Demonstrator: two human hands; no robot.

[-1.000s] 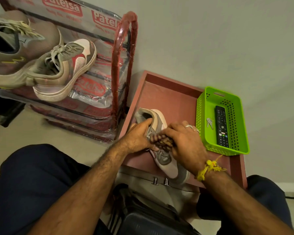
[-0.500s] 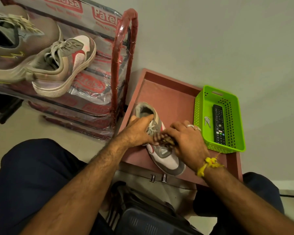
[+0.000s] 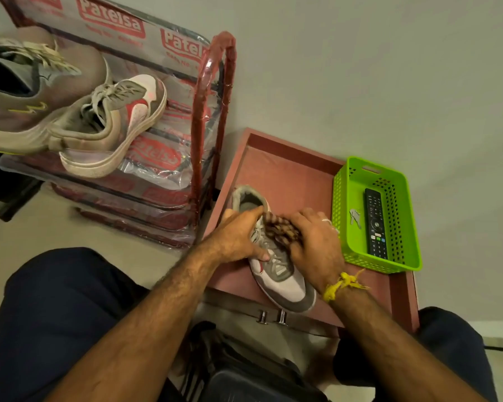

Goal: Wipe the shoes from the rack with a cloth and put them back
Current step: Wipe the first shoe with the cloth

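- Fingers of your left hand (image 3: 238,237) curl round the grey shoe (image 3: 276,265) on the red tray (image 3: 288,169); your right hand (image 3: 314,245) bunches the cloth (image 3: 279,229) against its laces.
- Wiping looks mid-way — this shoe isn't back yet.
- At ten o'clock, the rack (image 3: 209,117) holds two more shoes (image 3: 108,126) — cleaned or not, I cannot tell.

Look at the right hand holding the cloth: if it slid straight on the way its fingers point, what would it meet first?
The right hand points toward the left hand across the shoe, so it would probably meet that hand's fingers first.
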